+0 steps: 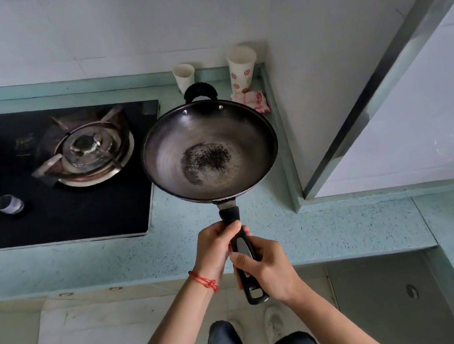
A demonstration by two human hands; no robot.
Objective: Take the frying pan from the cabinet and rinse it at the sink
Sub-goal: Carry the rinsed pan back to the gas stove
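Note:
A dark round frying pan [207, 133] with a long black handle and a small loop handle on its far side is held level above the teal counter, right of the stove. Black burnt specks lie in its middle. My left hand [216, 247], with a red string on the wrist, grips the upper part of the handle. My right hand [266, 270] grips the handle lower down, near its end. No sink or cabinet interior shows in this view.
A black gas stove [54, 206] with two burners and two knobs fills the left of the teal counter [84, 261]. Two paper cups [241, 67] and a pink packet [253, 101] stand in the back corner. A grey cabinet door [393, 309] is below right.

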